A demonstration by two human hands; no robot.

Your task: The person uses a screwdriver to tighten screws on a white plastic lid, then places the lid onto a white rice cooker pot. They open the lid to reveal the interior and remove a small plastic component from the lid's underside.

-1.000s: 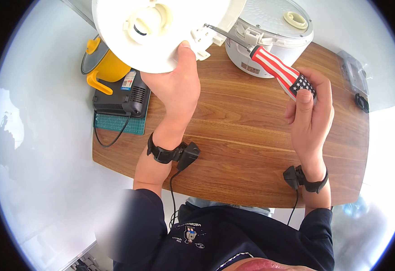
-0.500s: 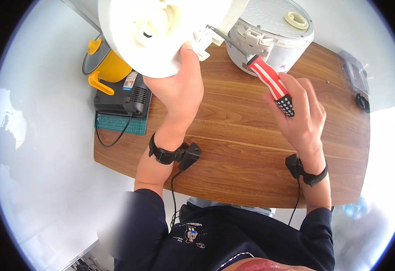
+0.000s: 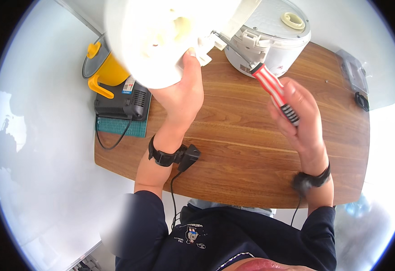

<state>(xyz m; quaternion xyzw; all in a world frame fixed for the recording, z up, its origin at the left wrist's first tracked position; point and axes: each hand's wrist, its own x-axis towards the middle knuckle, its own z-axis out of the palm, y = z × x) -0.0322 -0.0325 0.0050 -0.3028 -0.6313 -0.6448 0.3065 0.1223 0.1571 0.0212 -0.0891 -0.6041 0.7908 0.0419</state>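
Observation:
My left hand (image 3: 184, 88) grips the rim of a white plastic housing (image 3: 139, 58), raised over the far side of the table, its thumb lying on the inner face. Glare washes out much of that inside. My right hand (image 3: 303, 115) is wrapped round the handle of a screwdriver (image 3: 269, 83) with red and white stripes and a black-and-white end. The metal shaft points up and left, and its tip meets a small white bracket at the housing's edge, close to my left thumb. Whether the tip sits in a screw cannot be made out.
Behind stands a white round appliance body (image 3: 274, 49) with a cream ring (image 3: 292, 21) on its grey top. At left, a yellow pot (image 3: 109, 67) rests by a black device (image 3: 120, 101) on a green cutting mat (image 3: 123, 127). A clear plastic case (image 3: 355, 74) lies far right.
My right hand has rolled over on the screwdriver handle, turning it, and is blurred by motion. The housing has tilted and shifted slightly right in my left hand.

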